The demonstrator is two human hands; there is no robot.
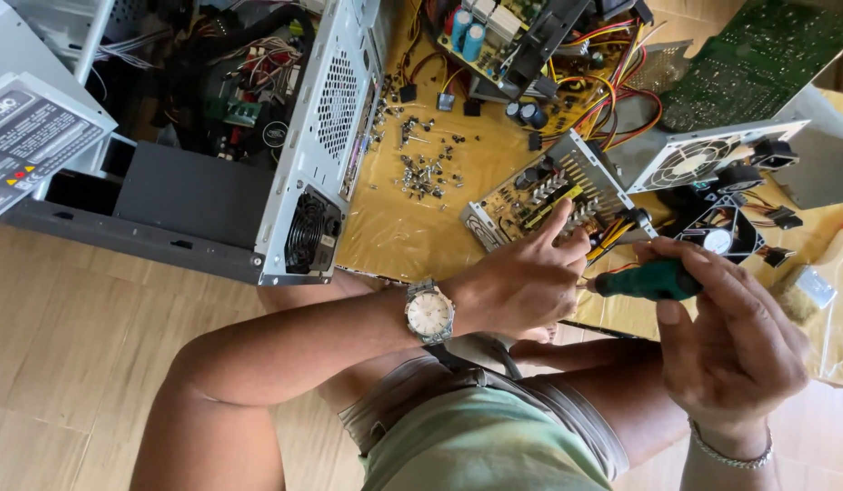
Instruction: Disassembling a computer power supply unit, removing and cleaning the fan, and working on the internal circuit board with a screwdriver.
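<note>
Left hand [521, 277]: wristwatch on the wrist, fingers bent onto the near edge of the open power supply unit [544, 195], index fingertip on its circuit board; a steadying press, nothing pinched.
Right hand [726, 341]: fingers and thumb wrapped around the green screwdriver handle [648, 280]; bracelet at the wrist. The tip is hidden behind the left hand.
Power supply unit: lies on the yellow sheet [394, 227], metal shell off, coloured wire bundle [612, 238] trailing from its right corner, just under both hands.
Slip risk: judged likely if the driver is pushed hard; the tip points straight towards the left fingers and the board.
Wire risk: the bundle sits beside the shaft, so a twist could snag or nick insulation.
Loose screws [421, 168]: scattered on the sheet above the unit; a sweep of the left forearm could send them rolling.
Fan [721, 232]: black, loose beside the right hand, its lead near the knuckles; could be dragged.
Computer case [258, 155]: open, well left, apart from the work.
</note>
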